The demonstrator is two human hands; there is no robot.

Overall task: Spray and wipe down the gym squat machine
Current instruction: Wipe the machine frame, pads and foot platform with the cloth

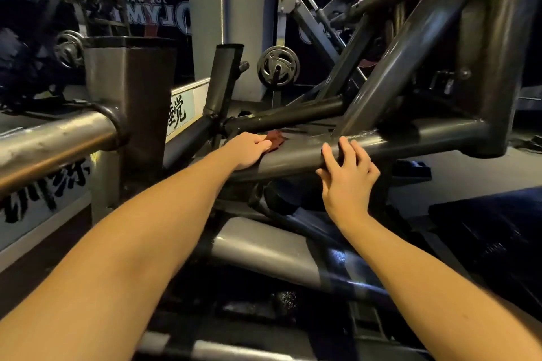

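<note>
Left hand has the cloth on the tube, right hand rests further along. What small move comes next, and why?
Probably slide the left hand and its red cloth rightward along the grey tube: bare tube lies between the cloth and the right hand, whose fingers rest over that tube and would likely need to lift clear.

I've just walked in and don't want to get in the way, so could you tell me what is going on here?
A person is wiping down the squat machine. Their left hand holds a dark red cloth against the grey frame tube. The right hand rests on the same tube further along, fingers laid over its top and holding nothing.
</note>
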